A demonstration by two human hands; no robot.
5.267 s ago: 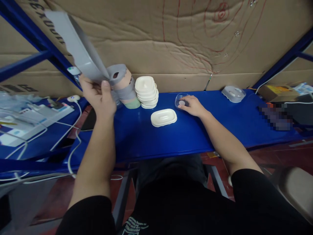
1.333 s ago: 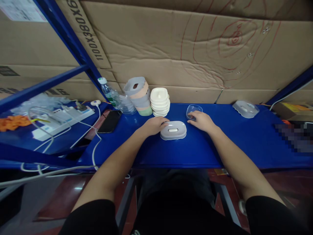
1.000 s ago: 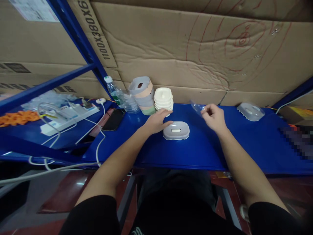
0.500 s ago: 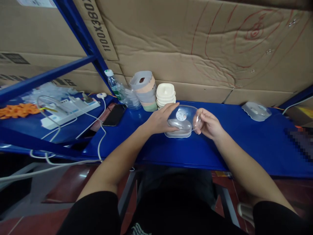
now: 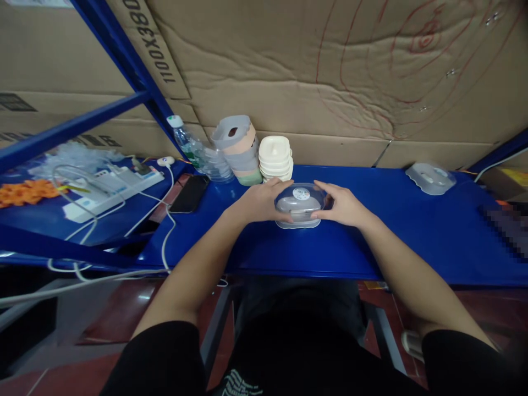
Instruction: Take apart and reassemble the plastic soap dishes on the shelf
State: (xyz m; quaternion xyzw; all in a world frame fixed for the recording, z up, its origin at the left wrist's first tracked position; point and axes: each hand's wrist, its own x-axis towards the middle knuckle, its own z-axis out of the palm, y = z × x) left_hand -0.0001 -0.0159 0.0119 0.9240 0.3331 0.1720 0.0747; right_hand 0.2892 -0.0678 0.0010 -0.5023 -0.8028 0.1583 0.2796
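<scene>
A clear plastic cover [image 5: 299,204] with a round white sticker sits low over a pale, wavy-edged base [image 5: 305,224] on the blue table. Whether the two are fully pressed together cannot be told. My left hand [image 5: 264,202] grips the cover's left side, thumb at the front and fingers behind. On the opposite side my right hand [image 5: 343,204] holds it the same way. Just behind my left hand stands a stack of cream square pieces [image 5: 275,157], its lower part partly covered by that hand.
Left of the cream stack are stacked grey, peach and green pieces [image 5: 237,143], nested clear covers [image 5: 218,165] and a water bottle [image 5: 185,143]. A phone [image 5: 190,193], cables and a power strip [image 5: 115,192] lie further left. Another pale piece [image 5: 431,179] lies at the right rear.
The clear cover has gone from tilted up to lying nearly level over the base. My right hand has shifted from pinching its right edge to spanning its right side.
</scene>
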